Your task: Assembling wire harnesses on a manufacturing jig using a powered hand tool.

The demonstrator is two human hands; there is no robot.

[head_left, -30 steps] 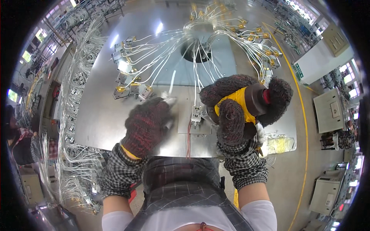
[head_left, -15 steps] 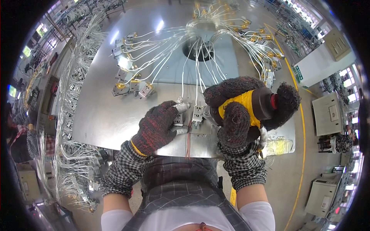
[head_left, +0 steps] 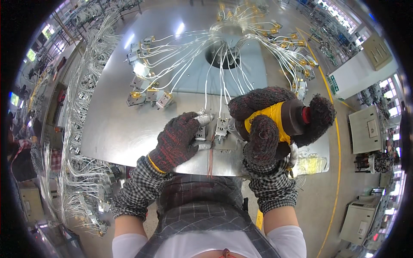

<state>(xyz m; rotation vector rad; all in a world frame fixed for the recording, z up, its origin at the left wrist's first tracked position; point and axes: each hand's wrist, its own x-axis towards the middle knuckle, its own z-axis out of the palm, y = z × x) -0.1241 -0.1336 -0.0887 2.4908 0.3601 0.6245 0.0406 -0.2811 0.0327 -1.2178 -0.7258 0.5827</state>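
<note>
My left hand [head_left: 178,139], in a dark knit glove, pinches a small grey connector block [head_left: 201,132] on the metal worktable [head_left: 112,124], with a white wire end at its fingertips. My right hand [head_left: 269,124], also gloved, grips a yellow and black power screwdriver [head_left: 286,117] held just right of a second grey connector block [head_left: 221,127]. Thin white wires [head_left: 221,81] run from these blocks up to a round hole [head_left: 223,53] in the table's middle.
Several more connector blocks [head_left: 146,96] with brass fittings lie on the table's left and far right [head_left: 297,51]. Bundles of white wire harnesses [head_left: 81,129] hang along the left edge. A clear bag [head_left: 312,163] lies at the table's right front corner. Machines [head_left: 365,129] stand at right.
My left hand has moved right and forward from the table's front edge onto the connector block. My right hand with the screwdriver has stayed nearly still.
</note>
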